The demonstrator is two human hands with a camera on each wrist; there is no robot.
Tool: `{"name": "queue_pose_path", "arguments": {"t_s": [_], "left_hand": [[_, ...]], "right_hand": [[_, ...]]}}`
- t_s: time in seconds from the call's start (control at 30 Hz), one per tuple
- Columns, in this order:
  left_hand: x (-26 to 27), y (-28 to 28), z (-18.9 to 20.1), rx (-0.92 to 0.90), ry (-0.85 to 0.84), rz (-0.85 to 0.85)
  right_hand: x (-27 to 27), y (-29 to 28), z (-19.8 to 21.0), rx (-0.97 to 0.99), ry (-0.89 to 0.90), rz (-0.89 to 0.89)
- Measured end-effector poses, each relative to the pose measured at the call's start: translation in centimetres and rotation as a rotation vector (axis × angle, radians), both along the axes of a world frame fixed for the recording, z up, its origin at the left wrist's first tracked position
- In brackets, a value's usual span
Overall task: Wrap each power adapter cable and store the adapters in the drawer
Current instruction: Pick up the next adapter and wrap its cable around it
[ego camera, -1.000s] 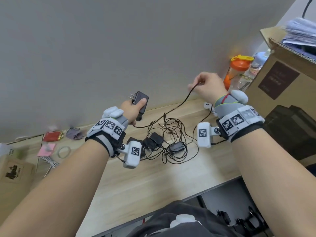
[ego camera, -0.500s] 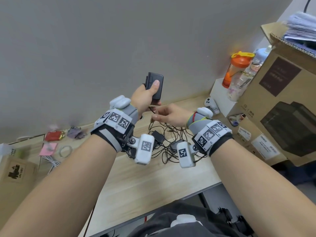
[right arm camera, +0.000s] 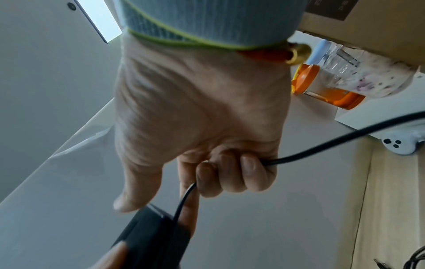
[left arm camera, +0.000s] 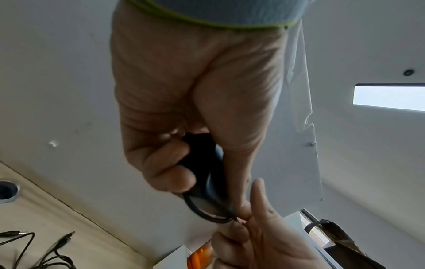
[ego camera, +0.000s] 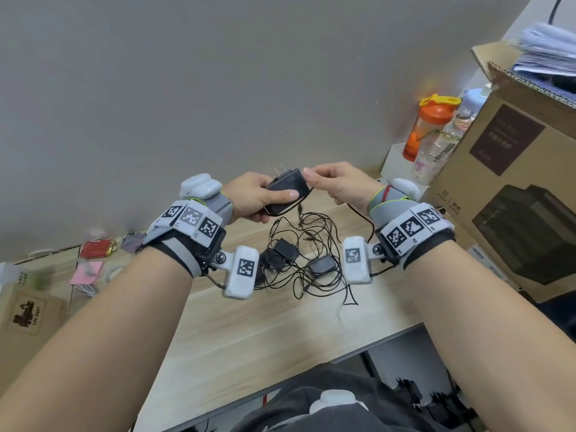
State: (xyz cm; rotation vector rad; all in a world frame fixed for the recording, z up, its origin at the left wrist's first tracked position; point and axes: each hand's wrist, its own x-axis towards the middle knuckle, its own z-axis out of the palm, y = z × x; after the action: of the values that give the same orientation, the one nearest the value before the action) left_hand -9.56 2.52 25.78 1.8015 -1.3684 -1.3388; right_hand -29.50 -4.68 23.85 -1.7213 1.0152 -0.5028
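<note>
both hands are up above the table (ego camera: 249, 332) here, meeting in front of the grey wall. the left hand (ego camera: 252, 196) has the black power adapter (ego camera: 288, 190) clamped in its curled fingers, thumb laid flat across the top face, the two metal prongs (ego camera: 279, 169) poking up toward the wall. from the left wrist view the fingers (left arm camera: 174, 163) wrap around the dark body and a loop of cable (left arm camera: 202, 209) curves round its lower end. the right hand (ego camera: 339, 185) comes in from the other side, thumb and forefinger touching the adapter's near corner, and the right wrist view shows its other fingers (right arm camera: 232, 172) curled around the thin black cable, which runs out past the little finger to the right. that cable drops from the hands toward the table. down there, between the two wrists, sits a tangle of black cables (ego camera: 314, 254) with more adapters (ego camera: 321, 264) lying in it, well apart from the one held up. off to the right stand an orange-lidded bottle (ego camera: 431, 126), a clear bottle (ego camera: 445, 138) beside it, and a large cardboard box (ego camera: 514, 182). far left, a red packet (ego camera: 96, 248) and a pink note (ego camera: 87, 272) lie at the table's edge.
</note>
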Motion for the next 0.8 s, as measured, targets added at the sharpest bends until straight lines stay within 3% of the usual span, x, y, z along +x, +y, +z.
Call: {"name": "queue_pose_path", "arguments": {"t_s": [0.2, 0.47, 0.8], "left_hand": [[-1.1, -0.2, -0.1, -0.098, 0.137, 0.124], [-2.1, -0.4, 0.0, -0.131, 0.339, 0.256], [-0.9, -0.9, 1.3, -0.185, 0.173, 0.214]], "right_hand": [[0.3, 0.5, -0.2, -0.004, -0.102, -0.037], [1.0, 1.3, 1.1, -0.090, -0.102, -0.068], [-0.3, 0.6, 0.2, -0.152, -0.011, -0.039]]}}
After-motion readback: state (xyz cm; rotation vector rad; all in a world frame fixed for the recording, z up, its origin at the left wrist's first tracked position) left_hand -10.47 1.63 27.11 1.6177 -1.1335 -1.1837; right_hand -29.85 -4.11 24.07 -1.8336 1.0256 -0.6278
